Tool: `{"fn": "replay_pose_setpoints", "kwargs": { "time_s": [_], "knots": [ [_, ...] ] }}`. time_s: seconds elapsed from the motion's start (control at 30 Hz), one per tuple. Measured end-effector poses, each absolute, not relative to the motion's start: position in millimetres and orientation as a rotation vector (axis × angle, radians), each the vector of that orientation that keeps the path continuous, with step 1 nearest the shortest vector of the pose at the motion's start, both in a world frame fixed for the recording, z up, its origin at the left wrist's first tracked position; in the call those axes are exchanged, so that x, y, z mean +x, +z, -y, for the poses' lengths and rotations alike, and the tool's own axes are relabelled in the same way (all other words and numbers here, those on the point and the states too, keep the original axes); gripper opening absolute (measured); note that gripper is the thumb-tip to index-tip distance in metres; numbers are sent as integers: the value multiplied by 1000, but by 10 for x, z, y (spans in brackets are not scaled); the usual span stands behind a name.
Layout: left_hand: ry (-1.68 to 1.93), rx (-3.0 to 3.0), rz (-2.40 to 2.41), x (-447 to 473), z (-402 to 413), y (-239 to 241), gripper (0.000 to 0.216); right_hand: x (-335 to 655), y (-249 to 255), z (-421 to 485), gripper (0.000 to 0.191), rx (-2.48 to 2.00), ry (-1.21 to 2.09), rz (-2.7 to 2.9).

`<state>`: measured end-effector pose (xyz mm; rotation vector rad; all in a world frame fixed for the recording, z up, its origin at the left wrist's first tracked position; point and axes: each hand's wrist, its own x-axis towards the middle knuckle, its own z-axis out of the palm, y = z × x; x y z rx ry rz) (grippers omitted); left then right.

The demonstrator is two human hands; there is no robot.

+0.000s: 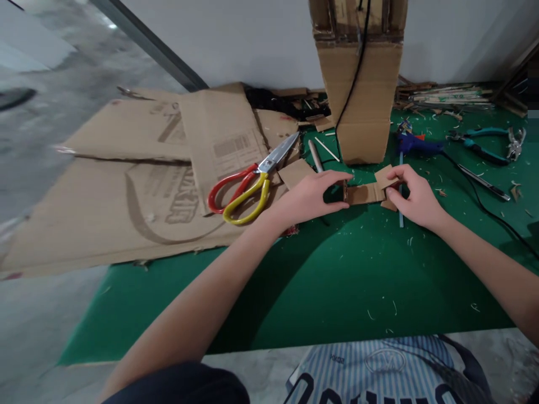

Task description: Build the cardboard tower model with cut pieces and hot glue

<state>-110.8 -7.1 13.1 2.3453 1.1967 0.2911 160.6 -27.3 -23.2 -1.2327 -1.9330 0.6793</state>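
A small folded cardboard piece (365, 193) lies on the green mat (337, 280). My left hand (309, 197) pinches its left end between thumb and forefinger. Its right end, where a flap stands up, is pinched by my right hand (415, 196). Just to the left lies a loose square of cardboard (296, 171). Scissors (248, 185) with one red and one yellow handle rest shut on flattened cardboard sheets (138, 185) further left.
A tall cardboard column (360, 84) stands behind my hands with a black cable hanging down it. A blue glue gun (415, 145), teal pliers (488, 146), a thin stick (315, 156) and wood scraps (446, 95) lie at the back right.
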Motion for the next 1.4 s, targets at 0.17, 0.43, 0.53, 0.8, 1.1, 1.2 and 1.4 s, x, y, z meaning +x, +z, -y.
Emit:
{"fn": "replay_pose_setpoints", "kwargs": {
  "time_s": [0.17, 0.43, 0.53, 0.8, 1.1, 1.2, 1.4],
  "knots": [
    [241, 2359, -1214, -1113, 83, 118, 62, 1649, -247, 273, 25, -1179, 765, 1899],
    [314, 2413, -1243, -1071, 103, 15, 55, 1664, -340, 234, 25, -1181, 753, 1858],
    [308, 2413, -1237, -1056, 109, 17, 56, 1673, -339, 240, 25, -1163, 759, 1863],
    [301, 2364, -1302, -997, 157, 29, 57, 1678, -379, 230, 26, -1108, 926, 1774],
    [285, 2347, -1391, -971, 111, 13, 63, 1622, -237, 306, 33, -1219, 873, 1654],
    [319, 2333, -1433, -961, 117, -17, 62, 1611, -194, 341, 48, -1266, 842, 1613],
    [384, 2316, -1429, -964, 118, -83, 62, 1607, -284, 261, 45, -1191, 927, 1521]
  ]
}}
